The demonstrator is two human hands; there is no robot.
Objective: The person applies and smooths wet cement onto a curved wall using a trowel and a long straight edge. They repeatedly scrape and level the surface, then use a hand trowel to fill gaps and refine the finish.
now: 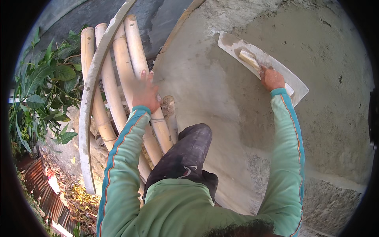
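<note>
My right hand (272,79) grips the handle of a long plastering float (235,45), its blade lying against grey wet plaster (327,126) on the right. My left hand (146,93) rests with fingers spread on pale bamboo poles (131,33) left of centre, which are leaning side by side. Some of the left hand is blurred. A long grey straightedge (87,126), looking curved in this view, runs across the poles on their left. My bent leg (181,154) in dark trousers shows below my left hand, between the poles and the plastered surface.
Leafy plants (43,91) crowd the left side. Rusty corrugated sheet (47,191) and dry leaves lie at the lower left. A dark grey surface (158,17) is at the top behind the poles, bordered by a wooden edge (175,31) along the plaster.
</note>
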